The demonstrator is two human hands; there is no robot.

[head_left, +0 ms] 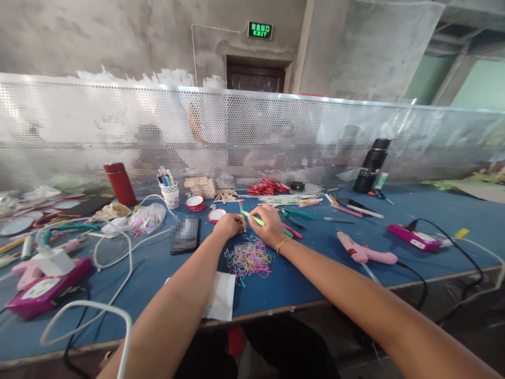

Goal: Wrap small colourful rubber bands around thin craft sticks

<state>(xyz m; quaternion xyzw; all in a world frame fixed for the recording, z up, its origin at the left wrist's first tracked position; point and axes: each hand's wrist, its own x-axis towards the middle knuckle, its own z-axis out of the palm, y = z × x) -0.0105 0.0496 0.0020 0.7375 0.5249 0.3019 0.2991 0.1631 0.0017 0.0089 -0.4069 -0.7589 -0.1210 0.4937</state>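
Paper lies at the near edge of the table, at 7 o'clock from the pile of bands; all clock positions are read from this pile, with 12 pointing away from the person. The left power strip sits at 9 o'clock, with a white plug in it. The glue gun lies on its side at 3 o'clock; the right power strip is beyond it. The phone lies flat at 10 o'clock.

Left hand: at 11 o'clock, just beyond the pile. Its fingers pinch the stick, which stands nearly upright, red and green at the top. Whether its lower end meets the table cannot be told.

Right hand: at 12 to 1 o'clock. Its fingers close around the green marker, the tip directed at the stick's upper part; contact cannot be confirmed.

Beyond the hands, pliers lie at 1 o'clock and two red dishes at 11. Farther out: the pen cup at 11, the red flask at 10, red rings at 12 and the black flask at 2. Behind them runs the perforated screen.
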